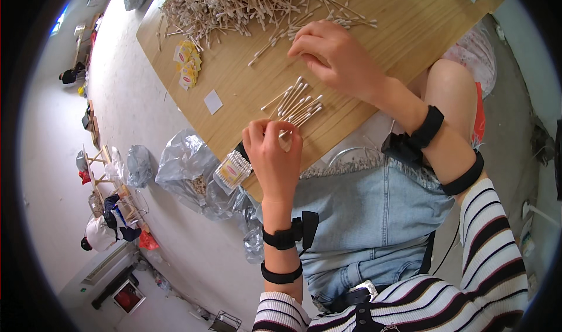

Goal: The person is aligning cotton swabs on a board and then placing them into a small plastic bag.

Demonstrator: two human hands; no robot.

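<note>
Left hand (274,159) fingers curl around cotton swabs (294,105), grip hidden; right hand (333,57) fingers loosely bent

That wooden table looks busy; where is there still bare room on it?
Bare wood on the table lies right of the right hand, and between the yellow packets, the white card and the small swab row. The far edge is crowded by the swab heap.

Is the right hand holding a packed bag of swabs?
No, the right hand rests open on loose cotton swabs; it grips no bag.
</note>
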